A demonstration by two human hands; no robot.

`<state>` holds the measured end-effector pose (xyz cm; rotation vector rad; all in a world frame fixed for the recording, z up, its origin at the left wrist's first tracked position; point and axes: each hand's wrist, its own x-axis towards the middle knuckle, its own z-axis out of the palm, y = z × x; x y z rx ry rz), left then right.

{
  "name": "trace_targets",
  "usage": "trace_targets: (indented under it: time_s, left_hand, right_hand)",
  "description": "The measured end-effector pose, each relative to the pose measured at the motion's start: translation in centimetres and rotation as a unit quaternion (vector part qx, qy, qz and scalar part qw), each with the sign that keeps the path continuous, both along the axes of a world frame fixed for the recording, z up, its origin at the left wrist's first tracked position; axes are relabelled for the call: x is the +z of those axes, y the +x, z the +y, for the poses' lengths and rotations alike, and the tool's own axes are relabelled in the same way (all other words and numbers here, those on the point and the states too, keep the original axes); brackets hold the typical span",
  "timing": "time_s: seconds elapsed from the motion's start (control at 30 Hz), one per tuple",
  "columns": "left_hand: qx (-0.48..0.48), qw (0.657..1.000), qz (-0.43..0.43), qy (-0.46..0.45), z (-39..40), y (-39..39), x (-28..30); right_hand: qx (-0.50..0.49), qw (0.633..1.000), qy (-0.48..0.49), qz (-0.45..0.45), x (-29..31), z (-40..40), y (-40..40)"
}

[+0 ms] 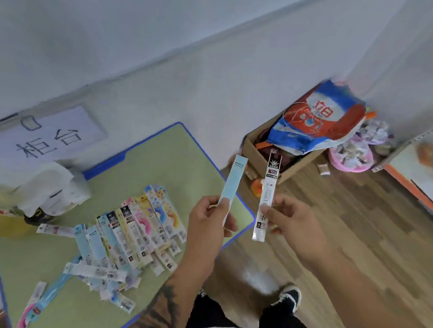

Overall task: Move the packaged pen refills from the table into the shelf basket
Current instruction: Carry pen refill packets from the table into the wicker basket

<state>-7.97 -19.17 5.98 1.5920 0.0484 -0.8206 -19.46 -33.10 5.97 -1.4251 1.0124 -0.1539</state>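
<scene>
While both hands hover past the right edge of the green table (pixel 68 325), each pinches one flat, slender packet. The left hand (pixel 209 220) grips a pale blue refill pack (pixel 233 182) by its lower end; the right hand (pixel 288 219) grips a glossy white refill pack (pixel 267 196) with a black printed top, tilted upright over the wood-plank floor (pixel 356 231). More refill packs (pixel 128 236) (thin plastic sleeves in blue, yellow and pink, lettering too blurred to read) lie fanned across the table's middle, which has a smooth matte top and a blue rim. A cardboard box (pixel 258 161) stuffed with crinkled bags stands on the floor beyond.
</scene>
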Motion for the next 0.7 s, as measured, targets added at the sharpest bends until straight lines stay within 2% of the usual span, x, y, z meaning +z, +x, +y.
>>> trace_targets:
  time_s: [0.17, 0.3, 0.47, 0.7]
  left_hand:
    - [-0.069, 0.997, 0.007, -0.024, -9.4, -9.6, 3.2]
    - [-0.127, 0.991, -0.032, -0.029, -15.9, -17.1, 5.0]
    - [-0.221, 0.973, -0.063, -0.022, -23.4, -25.4, 6.1]
    - [-0.312, 0.948, -0.054, -0.036, -31.1, -35.1, 6.0]
  right_hand:
    - [-0.088, 0.993, 0.023, -0.070, 2.5, -6.3, -10.0]
    - [-0.150, 0.982, 0.025, -0.116, 3.7, -11.7, -17.9]
    - [-0.219, 0.967, 0.003, -0.131, 4.1, -16.9, -27.3]
    - [-0.318, 0.941, -0.013, -0.115, 3.4, -21.0, -37.6]
